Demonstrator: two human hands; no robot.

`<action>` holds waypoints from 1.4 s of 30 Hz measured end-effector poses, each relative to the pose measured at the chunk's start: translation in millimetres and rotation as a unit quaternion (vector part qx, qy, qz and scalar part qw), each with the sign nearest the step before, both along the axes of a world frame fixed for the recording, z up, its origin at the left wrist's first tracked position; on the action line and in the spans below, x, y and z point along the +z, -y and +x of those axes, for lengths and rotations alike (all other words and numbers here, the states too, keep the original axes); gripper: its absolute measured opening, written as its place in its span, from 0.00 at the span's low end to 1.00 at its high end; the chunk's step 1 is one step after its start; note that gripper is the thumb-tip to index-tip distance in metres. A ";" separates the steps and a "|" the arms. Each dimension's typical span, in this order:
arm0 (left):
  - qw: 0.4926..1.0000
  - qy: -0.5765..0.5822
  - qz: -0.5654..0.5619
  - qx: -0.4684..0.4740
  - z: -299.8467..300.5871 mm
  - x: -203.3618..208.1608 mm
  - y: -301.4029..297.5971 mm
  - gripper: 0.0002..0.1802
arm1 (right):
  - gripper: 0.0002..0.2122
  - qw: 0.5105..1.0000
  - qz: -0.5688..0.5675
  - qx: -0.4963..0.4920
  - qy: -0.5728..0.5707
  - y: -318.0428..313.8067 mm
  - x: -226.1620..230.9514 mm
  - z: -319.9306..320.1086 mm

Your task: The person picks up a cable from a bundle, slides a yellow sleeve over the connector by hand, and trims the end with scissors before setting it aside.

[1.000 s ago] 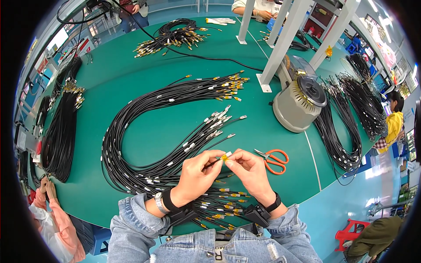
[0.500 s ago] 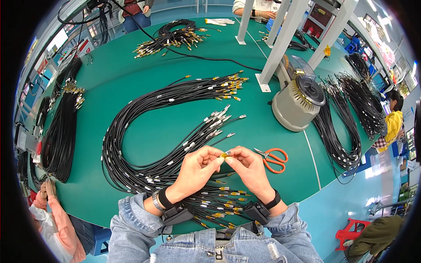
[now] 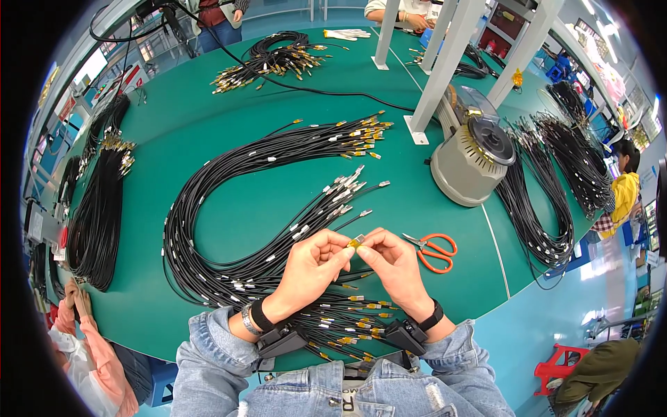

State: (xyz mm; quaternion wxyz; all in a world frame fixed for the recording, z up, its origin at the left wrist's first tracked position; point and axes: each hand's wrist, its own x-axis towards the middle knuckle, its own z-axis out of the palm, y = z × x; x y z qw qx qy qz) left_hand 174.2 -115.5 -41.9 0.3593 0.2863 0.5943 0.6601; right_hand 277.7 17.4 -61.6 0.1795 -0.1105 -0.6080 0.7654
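Note:
Fingertips of my left hand (image 3: 314,270) and my right hand (image 3: 397,270) meet in a pinch around a small metal cable connector (image 3: 356,241) wrapped in yellow tape. Its cable is mostly hidden behind the hands. Under and beyond my left hand, a thick U-shaped bundle of black cables (image 3: 182,229) lies on the table, with small white labels along it. Yellow-taped tips end its far arm; silvery tips (image 3: 342,191) end another group. More yellow-taped cable ends (image 3: 354,323) spread below my wrists. Scissors with orange handles (image 3: 439,254) rest just right of my right hand.
A grey round machine (image 3: 469,170) stands at the right beside white metal posts (image 3: 441,76) on the green table (image 3: 278,187). Other cable bundles lie left (image 3: 97,222), far back (image 3: 274,59) and right (image 3: 545,229). Co-workers sit or stand around; a red stool (image 3: 556,368) is lower right.
The connector between my fingertips has tilted slightly upward, showing more of its metal end. My hands have barely shifted, and the cables and scissors lie as before.

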 end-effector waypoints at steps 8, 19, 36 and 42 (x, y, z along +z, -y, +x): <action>0.945 -0.313 0.006 0.100 -0.5 -8.6 -1.3 0.05 | 0.04 1.000 0.011 -0.018 0.000 1.0 2.1 -0.8; 0.974 -0.220 -0.049 0.035 6.1 -2.2 1.8 0.06 | 0.04 1.000 0.011 -0.025 -0.010 4.1 1.5 -0.6; 0.978 0.121 -0.010 -0.171 -22.6 -2.7 4.9 0.12 | 0.03 0.996 -0.084 -0.003 0.004 5.2 5.8 -2.4; 0.934 0.231 -0.012 -0.272 -29.8 -3.9 8.9 0.15 | 0.04 0.994 -0.058 0.068 -0.055 2.3 -3.7 -2.9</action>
